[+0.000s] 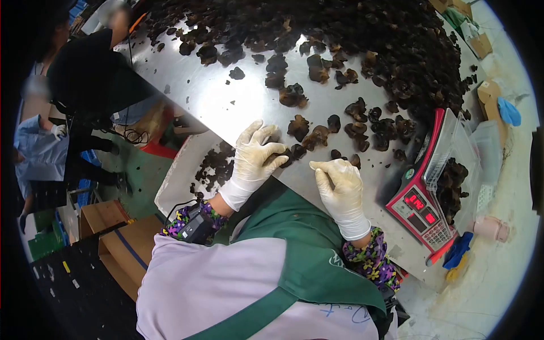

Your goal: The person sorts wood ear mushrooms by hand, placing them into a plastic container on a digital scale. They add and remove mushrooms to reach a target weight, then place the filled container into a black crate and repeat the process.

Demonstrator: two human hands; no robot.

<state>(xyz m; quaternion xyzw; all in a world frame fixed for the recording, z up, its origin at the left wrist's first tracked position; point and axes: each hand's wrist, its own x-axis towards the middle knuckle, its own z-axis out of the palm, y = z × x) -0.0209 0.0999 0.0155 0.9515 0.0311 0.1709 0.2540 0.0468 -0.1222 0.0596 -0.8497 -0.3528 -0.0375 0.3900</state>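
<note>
- Currently, the left grip (255, 150), in a pale glove, hovers at the near edge of the desk (212, 93), fingers spread and thumb apart from them.
- Just beside its thumb lie small dark mushroom pieces (298, 151); whether it touches one I cannot tell.
- The right grip (341, 190), gloved too, has its fingers bent, with thumb and forefinger close to each other; whether they meet or pinch anything I cannot tell.
- Beyond both grips, more mushroom pieces lie scattered on the shiny metal desk, thickening into a big dark heap (351, 28) at the far side.
- To the right of the right grip stands a red scale (420, 208) with lit red digits, and the clear tray (447, 139) on it holds dark pieces.
- Left of the left grip, lower than the desk, a white bin (171, 184) holds dark bits.
- Well to the left of the left grip, a person in black (93, 76) leans toward the desk.
</note>
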